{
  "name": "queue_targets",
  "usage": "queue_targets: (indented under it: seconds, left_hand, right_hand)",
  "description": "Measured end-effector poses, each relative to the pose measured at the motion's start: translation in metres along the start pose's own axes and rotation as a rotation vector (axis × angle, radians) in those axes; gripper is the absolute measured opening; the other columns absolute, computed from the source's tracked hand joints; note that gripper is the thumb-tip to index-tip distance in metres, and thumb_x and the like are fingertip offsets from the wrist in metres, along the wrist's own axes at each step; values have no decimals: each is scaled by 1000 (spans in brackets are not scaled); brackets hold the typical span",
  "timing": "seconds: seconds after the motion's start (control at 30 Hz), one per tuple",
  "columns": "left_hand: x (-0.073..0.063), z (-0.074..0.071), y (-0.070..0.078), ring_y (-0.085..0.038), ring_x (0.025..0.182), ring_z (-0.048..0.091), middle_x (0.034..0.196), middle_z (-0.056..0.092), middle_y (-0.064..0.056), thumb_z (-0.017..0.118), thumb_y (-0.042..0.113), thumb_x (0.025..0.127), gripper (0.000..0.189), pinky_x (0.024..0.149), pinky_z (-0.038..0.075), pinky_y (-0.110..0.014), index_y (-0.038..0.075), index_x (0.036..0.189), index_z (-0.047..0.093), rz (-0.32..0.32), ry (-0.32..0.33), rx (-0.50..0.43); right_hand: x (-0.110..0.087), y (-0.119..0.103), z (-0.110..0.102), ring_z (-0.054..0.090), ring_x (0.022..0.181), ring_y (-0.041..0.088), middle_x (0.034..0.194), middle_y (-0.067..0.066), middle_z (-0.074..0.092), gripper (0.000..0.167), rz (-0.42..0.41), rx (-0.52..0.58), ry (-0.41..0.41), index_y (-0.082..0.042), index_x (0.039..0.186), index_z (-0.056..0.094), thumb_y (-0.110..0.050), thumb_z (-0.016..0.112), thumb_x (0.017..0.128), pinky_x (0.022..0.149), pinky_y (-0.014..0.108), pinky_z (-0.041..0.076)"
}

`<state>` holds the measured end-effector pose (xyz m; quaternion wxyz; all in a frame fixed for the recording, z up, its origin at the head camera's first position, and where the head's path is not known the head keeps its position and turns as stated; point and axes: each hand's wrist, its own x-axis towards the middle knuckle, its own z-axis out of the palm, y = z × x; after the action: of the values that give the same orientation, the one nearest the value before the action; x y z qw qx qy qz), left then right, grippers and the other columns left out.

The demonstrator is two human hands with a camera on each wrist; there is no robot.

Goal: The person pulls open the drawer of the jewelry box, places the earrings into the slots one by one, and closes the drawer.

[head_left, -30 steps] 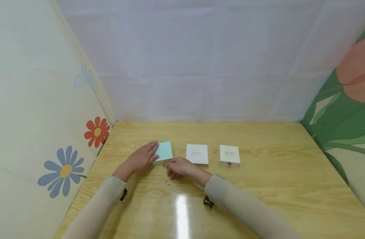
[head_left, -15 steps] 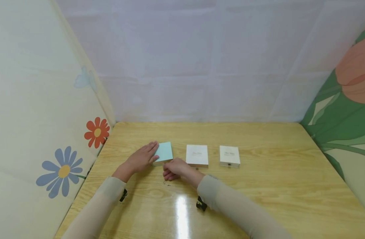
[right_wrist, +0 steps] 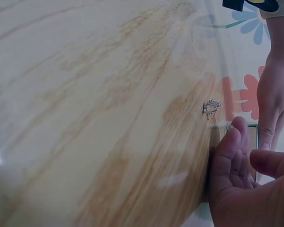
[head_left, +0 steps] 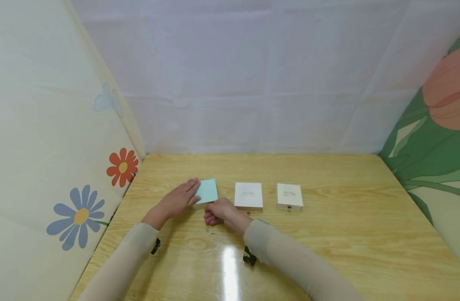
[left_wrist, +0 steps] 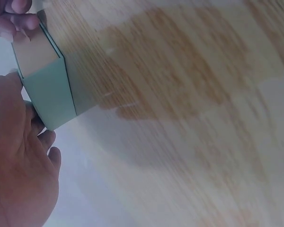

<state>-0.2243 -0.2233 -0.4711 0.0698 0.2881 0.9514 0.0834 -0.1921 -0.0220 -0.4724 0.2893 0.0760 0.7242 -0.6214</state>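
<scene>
My left hand (head_left: 178, 198) rests on the left part of a pale teal box (head_left: 208, 190), fingers straight along its top. In the left wrist view the teal side and beige front (left_wrist: 36, 53) of the box show, with that hand (left_wrist: 19, 156) against it. My right hand (head_left: 217, 211) is at the front of the box with curled fingers. Its fingertips (left_wrist: 26, 21) seem to pinch a small pull tab (left_wrist: 28, 35), mostly hidden. A small silvery, chain-like trinket (right_wrist: 211, 108) lies on the table near the right hand's fingers.
To the right of the teal box stand a white box (head_left: 249, 195) and a cream box (head_left: 289, 195), each with a small tab in front. Beneath everything is a wooden table (head_left: 346, 217). A pale cloth wall (head_left: 260, 83) rises behind it, with flowered walls at the sides.
My right hand has moved slightly left along the front of the teal box, and its forearm has shifted left. The left hand and the boxes stay in place.
</scene>
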Motion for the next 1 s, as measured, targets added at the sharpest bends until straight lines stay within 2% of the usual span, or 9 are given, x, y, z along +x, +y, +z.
queue_targets:
  seconds: [0.47,1.0]
  left_hand:
    - [0,4,0,-37,153,19,166,20,-20,38,37,111,65,125,20,-50,-3,159,21,-3,20,-2]
    - [0,3,0,-36,154,18,166,20,-20,37,38,111,65,126,19,-49,-3,159,20,-8,20,6]
  right_hand:
    - [6,5,4,63,48,8,64,6,70,14,11,79,78,8,92,74,-4,66,92,50,21,57]
    - [4,8,7,63,47,8,60,4,67,11,-5,105,86,8,93,73,0,67,91,46,19,55]
